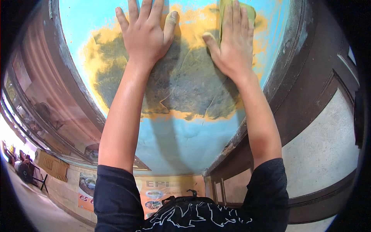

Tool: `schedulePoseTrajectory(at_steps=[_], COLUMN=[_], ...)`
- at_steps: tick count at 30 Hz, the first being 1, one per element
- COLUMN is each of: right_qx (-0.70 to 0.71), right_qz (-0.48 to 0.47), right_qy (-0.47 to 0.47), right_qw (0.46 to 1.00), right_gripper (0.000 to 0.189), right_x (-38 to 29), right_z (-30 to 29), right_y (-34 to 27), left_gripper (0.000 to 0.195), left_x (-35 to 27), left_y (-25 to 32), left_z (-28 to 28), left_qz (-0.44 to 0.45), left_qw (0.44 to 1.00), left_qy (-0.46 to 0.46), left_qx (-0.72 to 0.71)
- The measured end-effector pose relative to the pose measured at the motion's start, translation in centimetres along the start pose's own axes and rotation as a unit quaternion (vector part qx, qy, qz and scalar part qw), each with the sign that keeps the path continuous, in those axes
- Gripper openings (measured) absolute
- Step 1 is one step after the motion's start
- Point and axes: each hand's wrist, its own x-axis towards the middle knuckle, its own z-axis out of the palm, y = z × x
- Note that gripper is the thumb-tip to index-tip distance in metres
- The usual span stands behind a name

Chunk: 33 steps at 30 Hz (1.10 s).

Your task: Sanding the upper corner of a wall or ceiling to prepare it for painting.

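Note:
A blue wall surface [185, 139] fills the middle, with a large grey patch [200, 78] rimmed in orange where the paint is worn through. My left hand [146, 34] lies spread against its upper left part, fingers apart and holding nothing. Under the fingers of my right hand [234, 43], a yellow-green sheet [251, 12], perhaps sandpaper, is pressed flat to the surface near the orange rim. The right thumb is spread away from the sheet. The top edges of both hands run close to the picture's rim.
Dark wooden framing [289, 72] with scuffed edges borders the blue surface at right. A pinkish curtain [43, 58] hangs at left behind glass. Stacked brown plastic stools or chairs [52, 165] stand lower left. An orange food banner [174, 188] is low in the middle.

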Motion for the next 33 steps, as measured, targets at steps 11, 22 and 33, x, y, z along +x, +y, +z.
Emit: schedulePoseTrajectory(at_steps=[11,22,33], right_qx=[-0.01,0.017,-0.007], right_qz=[-0.068,0.056,-0.065], right_qy=[0.121,0.012,0.084], right_qw=[0.99,0.998,0.994], right_gripper=[0.086,0.097,0.092], right_x=[1.8,3.6,1.4], right_z=[0.7,-1.8,-1.3], right_y=[3.7,4.5,7.0], left_gripper=[0.058,0.057,0.055], left_x=[0.1,-0.1,-0.1], left_y=[0.3,0.5,1.3], left_z=[0.3,0.0,-0.2], left_qz=[0.001,-0.01,-0.042], left_qw=[1.0,1.0,0.999], left_qy=[0.011,0.011,-0.01], left_qx=[0.002,-0.022,-0.025])
